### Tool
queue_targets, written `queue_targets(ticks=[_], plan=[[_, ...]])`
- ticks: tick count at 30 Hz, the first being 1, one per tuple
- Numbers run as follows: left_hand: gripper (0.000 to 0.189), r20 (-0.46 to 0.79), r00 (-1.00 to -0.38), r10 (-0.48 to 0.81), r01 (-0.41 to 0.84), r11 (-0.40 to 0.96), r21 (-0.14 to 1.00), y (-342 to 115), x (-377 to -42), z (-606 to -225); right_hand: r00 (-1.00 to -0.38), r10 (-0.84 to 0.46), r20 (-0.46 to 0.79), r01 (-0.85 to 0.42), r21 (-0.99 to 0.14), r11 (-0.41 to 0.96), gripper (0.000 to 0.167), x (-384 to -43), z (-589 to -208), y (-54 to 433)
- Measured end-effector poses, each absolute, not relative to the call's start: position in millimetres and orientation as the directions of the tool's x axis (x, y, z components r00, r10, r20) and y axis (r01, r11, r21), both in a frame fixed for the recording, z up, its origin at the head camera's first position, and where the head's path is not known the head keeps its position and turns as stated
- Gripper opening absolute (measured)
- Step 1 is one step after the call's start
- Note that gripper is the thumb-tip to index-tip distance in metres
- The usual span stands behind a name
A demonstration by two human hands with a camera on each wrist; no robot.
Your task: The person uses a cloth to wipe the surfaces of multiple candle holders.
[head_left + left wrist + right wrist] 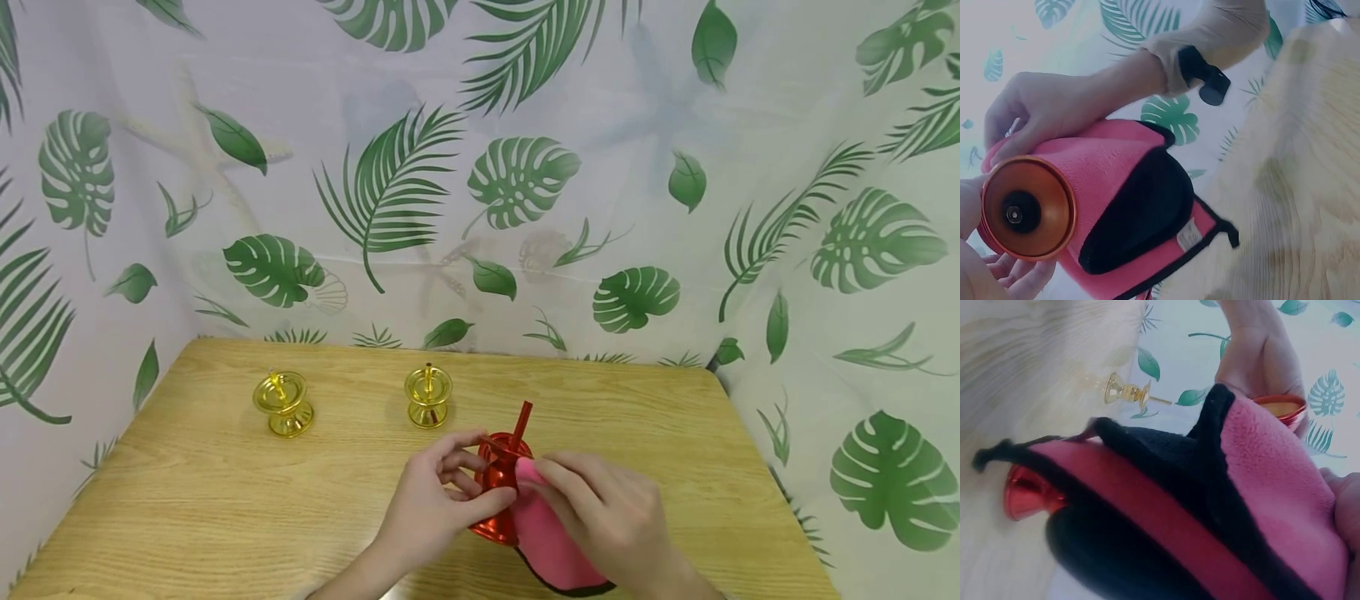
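Observation:
My left hand grips a shiny red candle holder that is tilted, its red stem pointing up. The left wrist view shows its round hollow base, with a dark centre and a bolt. My right hand pinches a pink cloth with black edging against the holder's side. In the left wrist view the cloth has a black patch and a small white tag. Another red, flared piece shows past the cloth in the right wrist view; the rest of it is hidden.
Two gold candle holders stand upright on the wooden table: one at left, one nearer the middle. A white curtain printed with green leaves hangs behind the table and at both sides.

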State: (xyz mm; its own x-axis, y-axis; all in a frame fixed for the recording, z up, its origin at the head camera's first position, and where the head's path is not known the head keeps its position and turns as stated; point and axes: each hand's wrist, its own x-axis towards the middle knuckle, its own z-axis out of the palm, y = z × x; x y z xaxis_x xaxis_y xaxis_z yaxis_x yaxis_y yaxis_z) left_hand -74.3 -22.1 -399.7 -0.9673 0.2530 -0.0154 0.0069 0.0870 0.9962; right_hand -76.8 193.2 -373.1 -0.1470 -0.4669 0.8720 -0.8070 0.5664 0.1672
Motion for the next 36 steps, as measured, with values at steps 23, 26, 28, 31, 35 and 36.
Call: queue_targets(ticks=[23,26,28,31,35,36], plan=[[0.075,0.043,-0.966,0.254,0.063,0.073,0.995,-12.0,-71.8,-402.3,-0.084,-0.374,0.923,-0.844,0.134,0.52,0.033,-78.7,-391.2,203.6],[0.075,0.113,-0.972,0.206,0.144,0.141,0.979,-13.4,-71.0,-401.4,-0.164,-0.36,0.918,-0.848,0.055,0.527,0.035,-76.3,-399.1,208.8],[0.075,0.16,-0.97,0.183,0.194,0.189,0.963,-15.0,-70.1,-399.8,-0.254,-0.346,0.903,-0.846,-0.034,0.532,0.036,-74.2,-404.5,213.7],[0.076,0.226,-0.959,0.172,0.262,0.226,0.938,-17.6,-69.6,-397.7,-0.415,-0.299,0.859,-0.828,-0.221,0.515,0.031,-70.5,-407.8,220.1],[0.074,0.316,-0.933,0.17,0.351,0.248,0.903,-20.9,-70.1,-395.9,-0.633,-0.207,0.746,-0.72,-0.469,0.512,0.017,-64.4,-405.0,225.3],[0.07,0.351,-0.921,0.17,0.386,0.26,0.885,-21.8,-70.2,-395.9,-0.677,-0.185,0.712,-0.685,-0.517,0.514,0.022,-63.4,-403.4,226.0]])
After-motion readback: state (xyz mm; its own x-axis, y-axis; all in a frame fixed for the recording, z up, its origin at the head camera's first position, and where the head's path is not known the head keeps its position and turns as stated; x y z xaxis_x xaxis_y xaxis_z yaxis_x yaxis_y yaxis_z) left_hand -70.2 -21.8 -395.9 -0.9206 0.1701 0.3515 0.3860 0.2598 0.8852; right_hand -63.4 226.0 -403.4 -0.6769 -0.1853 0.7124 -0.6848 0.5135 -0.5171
